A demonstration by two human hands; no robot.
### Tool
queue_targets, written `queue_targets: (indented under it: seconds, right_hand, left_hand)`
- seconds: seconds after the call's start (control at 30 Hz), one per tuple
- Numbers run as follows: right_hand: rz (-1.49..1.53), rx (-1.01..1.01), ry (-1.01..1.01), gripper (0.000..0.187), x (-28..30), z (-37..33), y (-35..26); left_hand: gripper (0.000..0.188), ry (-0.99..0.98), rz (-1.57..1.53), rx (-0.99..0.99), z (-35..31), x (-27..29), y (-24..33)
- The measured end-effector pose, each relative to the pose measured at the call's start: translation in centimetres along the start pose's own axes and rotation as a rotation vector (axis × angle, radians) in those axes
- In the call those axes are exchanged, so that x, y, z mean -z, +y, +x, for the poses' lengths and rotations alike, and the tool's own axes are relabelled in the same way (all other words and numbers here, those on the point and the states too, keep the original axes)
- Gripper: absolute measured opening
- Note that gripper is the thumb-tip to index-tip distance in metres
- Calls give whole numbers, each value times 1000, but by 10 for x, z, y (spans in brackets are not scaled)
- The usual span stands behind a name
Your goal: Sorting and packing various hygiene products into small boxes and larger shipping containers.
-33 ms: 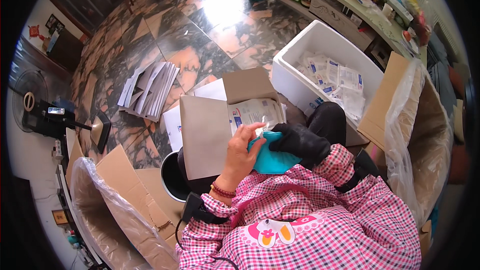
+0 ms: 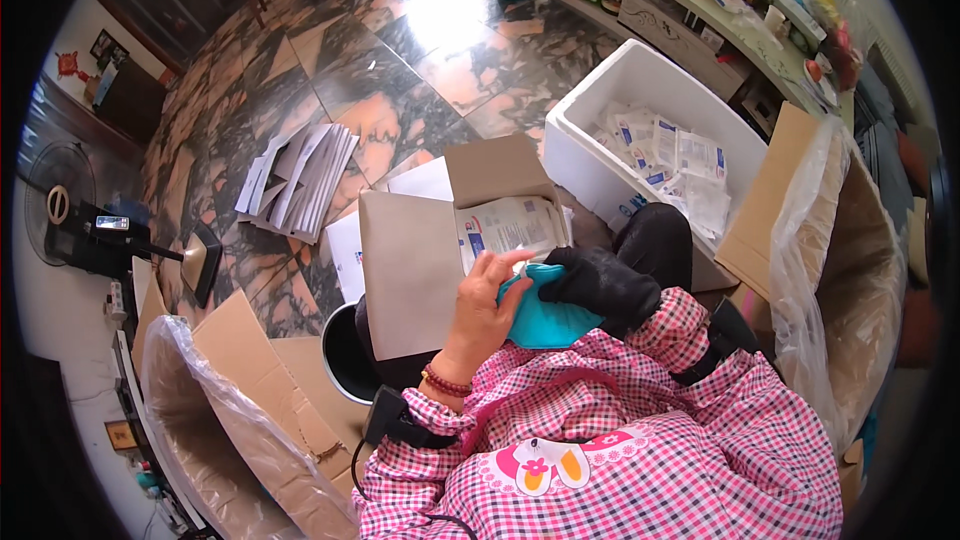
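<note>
1. Marbled floor spreads beyond; I see almost no change from the earlier frame, only the left hand's fingertips slightly lower.
2. My black-gloved right hand has its grip closed on the teal piece, before the checked smock; the left grip I cannot tell.
3. Just ahead, the cardboard box's raised flap stands beside the left hand.

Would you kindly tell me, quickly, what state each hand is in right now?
Left hand: bare, fingers partly bent at the edge of the turquoise item; whether it grips cannot be told.
Right hand: black-gloved, closed on the turquoise item.
</note>
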State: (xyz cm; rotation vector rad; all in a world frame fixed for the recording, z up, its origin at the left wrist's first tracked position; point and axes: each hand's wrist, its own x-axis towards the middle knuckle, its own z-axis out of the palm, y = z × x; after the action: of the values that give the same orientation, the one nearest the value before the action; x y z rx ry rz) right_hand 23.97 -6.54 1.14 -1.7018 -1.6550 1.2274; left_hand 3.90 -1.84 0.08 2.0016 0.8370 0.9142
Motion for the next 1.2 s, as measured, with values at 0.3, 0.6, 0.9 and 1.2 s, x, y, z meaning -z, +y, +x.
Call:
queue_targets:
  seconds: [0.3,0.6,0.9,1.2]
  right_hand:
    - [-222,108,-76,27,15,0,-5]
    - [42,70,-176,32,11,-7,-3]
    - [381,20,-130,26,-4,-19,-11]
    - [-58,256,4,26,-32,-13,32]
  left_hand:
    - [17,-242,70,-63,8,16,-3]
    - [9,-361,81,-166,6,27,7]
    - [11,-478,297,-295,-1,26,17]
    - [17,-471,412,-338,-22,39,21]
